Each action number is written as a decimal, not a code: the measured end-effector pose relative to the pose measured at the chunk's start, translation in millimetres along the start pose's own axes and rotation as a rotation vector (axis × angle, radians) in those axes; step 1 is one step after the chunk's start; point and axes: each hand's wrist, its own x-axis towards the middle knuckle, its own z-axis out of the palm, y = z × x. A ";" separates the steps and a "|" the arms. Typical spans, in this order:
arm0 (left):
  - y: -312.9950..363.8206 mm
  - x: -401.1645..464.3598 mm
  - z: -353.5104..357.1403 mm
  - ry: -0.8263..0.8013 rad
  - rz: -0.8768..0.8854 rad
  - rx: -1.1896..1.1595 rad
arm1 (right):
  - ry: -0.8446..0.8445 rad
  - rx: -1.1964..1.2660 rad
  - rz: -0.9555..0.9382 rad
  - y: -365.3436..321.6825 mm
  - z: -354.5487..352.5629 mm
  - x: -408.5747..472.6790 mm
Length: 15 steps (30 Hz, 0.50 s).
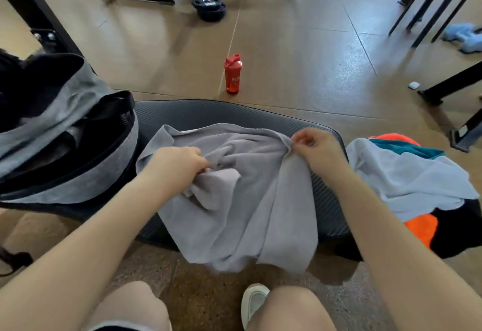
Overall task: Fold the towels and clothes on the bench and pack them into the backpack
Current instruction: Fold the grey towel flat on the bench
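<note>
A grey towel point(245, 200) lies crumpled across the dark padded bench point(208, 114), its lower part hanging over the near edge. My left hand point(177, 166) grips a bunched fold near the towel's middle. My right hand point(313, 148) pinches the towel's far right edge. The grey and black backpack point(60, 132) sits open on the bench's left end. On the right end lies a pile of clothes point(407, 179): a light blue piece on top, with teal, orange and black cloth under it.
A red shaker bottle point(232, 74) stands on the floor beyond the bench. Black weight plates point(208, 8) and machine frames are farther back. Chair legs point(430, 4) and light blue dumbbells point(464, 37) sit at the far right. My knees and a white shoe point(253, 302) are below.
</note>
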 end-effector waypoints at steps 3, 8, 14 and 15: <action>-0.2 -2.3 -8.4 -0.028 -0.207 0.080 | 0.019 -0.036 -0.021 1.3 3.3 24.5; 36.3 8.0 -13.4 0.451 -0.081 -0.130 | -0.005 -0.291 -0.135 11.3 7.8 -11.4; 83.4 24.4 0.0 0.199 0.236 -0.370 | -0.263 -0.732 -0.132 10.8 10.1 -77.6; 85.6 27.5 3.1 0.159 0.203 -0.319 | -0.228 -0.759 -0.152 9.1 12.4 -79.3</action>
